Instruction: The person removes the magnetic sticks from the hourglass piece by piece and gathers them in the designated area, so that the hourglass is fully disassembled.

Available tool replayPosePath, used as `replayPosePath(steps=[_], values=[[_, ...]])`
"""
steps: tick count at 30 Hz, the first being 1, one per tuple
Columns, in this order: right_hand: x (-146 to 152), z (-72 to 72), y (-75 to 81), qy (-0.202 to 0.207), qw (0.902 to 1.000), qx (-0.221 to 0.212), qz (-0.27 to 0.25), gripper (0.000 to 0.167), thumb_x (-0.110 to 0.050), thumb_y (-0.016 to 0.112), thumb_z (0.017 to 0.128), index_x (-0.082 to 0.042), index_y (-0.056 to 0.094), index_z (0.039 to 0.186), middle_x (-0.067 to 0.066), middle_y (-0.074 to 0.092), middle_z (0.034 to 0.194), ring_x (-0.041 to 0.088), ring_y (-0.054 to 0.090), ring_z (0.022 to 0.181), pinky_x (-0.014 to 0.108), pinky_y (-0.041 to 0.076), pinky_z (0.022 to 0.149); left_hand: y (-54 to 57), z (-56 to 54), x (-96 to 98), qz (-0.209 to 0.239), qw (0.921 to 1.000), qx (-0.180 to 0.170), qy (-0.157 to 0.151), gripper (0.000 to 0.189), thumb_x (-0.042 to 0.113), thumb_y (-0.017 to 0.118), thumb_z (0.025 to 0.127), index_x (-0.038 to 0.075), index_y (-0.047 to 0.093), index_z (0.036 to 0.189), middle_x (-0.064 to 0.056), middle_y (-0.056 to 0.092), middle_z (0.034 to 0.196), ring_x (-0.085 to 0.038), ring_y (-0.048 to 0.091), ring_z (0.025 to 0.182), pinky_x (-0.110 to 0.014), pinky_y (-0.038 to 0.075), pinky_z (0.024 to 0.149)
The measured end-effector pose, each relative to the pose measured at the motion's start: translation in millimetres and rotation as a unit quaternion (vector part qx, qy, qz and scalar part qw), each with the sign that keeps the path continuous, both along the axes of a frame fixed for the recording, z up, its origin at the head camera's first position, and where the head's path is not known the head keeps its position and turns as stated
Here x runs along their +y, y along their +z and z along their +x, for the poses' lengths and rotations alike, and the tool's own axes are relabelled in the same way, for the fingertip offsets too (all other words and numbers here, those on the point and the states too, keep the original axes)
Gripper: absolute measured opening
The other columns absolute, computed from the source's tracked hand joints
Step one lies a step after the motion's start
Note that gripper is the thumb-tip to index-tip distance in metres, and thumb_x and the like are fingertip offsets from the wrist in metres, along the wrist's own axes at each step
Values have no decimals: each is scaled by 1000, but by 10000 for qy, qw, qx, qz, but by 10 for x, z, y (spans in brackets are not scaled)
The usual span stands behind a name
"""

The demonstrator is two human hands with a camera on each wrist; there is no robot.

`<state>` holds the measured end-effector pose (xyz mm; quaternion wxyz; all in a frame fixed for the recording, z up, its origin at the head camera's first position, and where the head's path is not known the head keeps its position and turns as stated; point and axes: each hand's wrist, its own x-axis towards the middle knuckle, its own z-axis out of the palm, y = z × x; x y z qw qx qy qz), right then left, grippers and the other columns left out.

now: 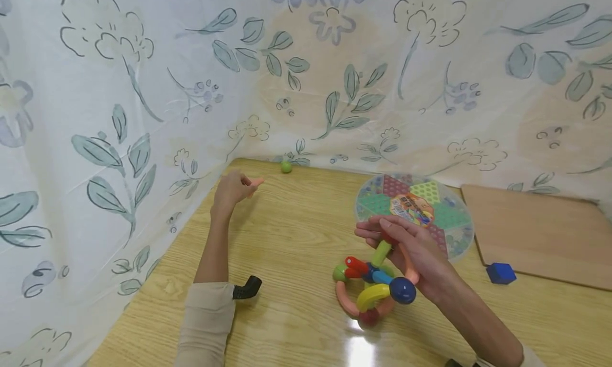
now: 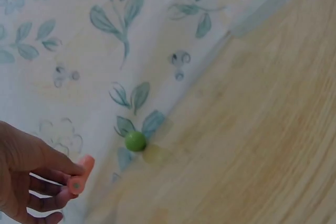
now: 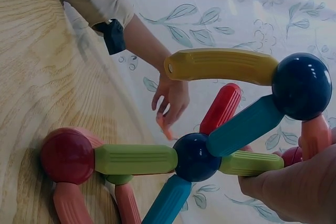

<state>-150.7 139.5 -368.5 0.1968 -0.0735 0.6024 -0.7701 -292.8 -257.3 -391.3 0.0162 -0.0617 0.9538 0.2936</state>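
Note:
At the far left of the table, my left hand [image 1: 231,193] pinches a short coral magnetic stick [image 1: 257,181] between thumb and fingers. A green ball [image 2: 135,141] lies beyond it, at the foot of the cloth. My right hand [image 1: 421,250] holds a ball-and-stick magnetic model at its upper right, by a red ball and a coral curved stick [image 1: 410,263]. The model has navy balls [image 3: 302,86], a yellow curved stick [image 3: 223,65], blue, lime and red sticks, and a coral curved base. Its lower red ball [image 1: 368,317] is close over the table.
Behind my right hand lies a round, colourful game board [image 1: 448,214]. A wooden board [image 1: 540,234] is at the right, with a blue block [image 1: 501,273] by its front edge. Floral cloth [image 1: 306,91] hangs along the table's back and left edges.

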Motion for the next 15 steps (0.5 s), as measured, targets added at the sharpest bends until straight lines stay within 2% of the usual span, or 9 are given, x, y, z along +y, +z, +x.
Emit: replayPosePath(steps=[2, 4, 8, 11, 15], values=[[-1, 1, -1, -25, 10000, -35, -21, 33, -28, 57, 109, -5, 66, 131, 2, 76, 126, 15, 72, 122, 25, 56, 103, -88, -20, -29, -87, 9999, 11, 117, 32, 19, 67, 99, -6, 74, 117, -25, 73, 125, -27, 62, 89, -29, 45, 67], [-5, 2, -4, -43, 10000, -52, -41, 33, -27, 57, 109, -5, 66, 130, 2, 76, 126, 15, 72, 122, 25, 56, 103, -180, -46, -64, -83, 9997, -16, 217, 32, 21, 68, 100, -6, 74, 117, -25, 74, 119, -25, 62, 82, -27, 44, 63], [-13, 1, -12, -36, 9999, -62, -76, 32, -27, 57, 109, -5, 67, 130, 2, 76, 126, 15, 72, 121, 24, 56, 102, -332, -92, -132, 12, 9992, -105, 380, 29, 22, 70, 100, -6, 76, 101, -17, 72, 88, -15, 50, 61, -24, 38, 51], [-13, -4, -13, -30, 10000, -46, -80, 31, -27, 57, 109, -6, 67, 129, 2, 76, 126, 15, 72, 121, 24, 56, 102, -413, -123, -157, 23, 9989, -105, 453, 26, 21, 70, 99, -4, 76, 90, -8, 65, 73, -11, 44, 54, -22, 35, 47], [-7, -13, -9, -49, 9999, 1, -90, 29, -26, 57, 109, -7, 68, 127, 1, 76, 125, 15, 73, 121, 24, 57, 102, -459, -147, -156, -4, 9990, 24, 457, 23, 17, 69, 98, -5, 75, 93, -12, 70, 76, -11, 43, 53, -22, 33, 46]])
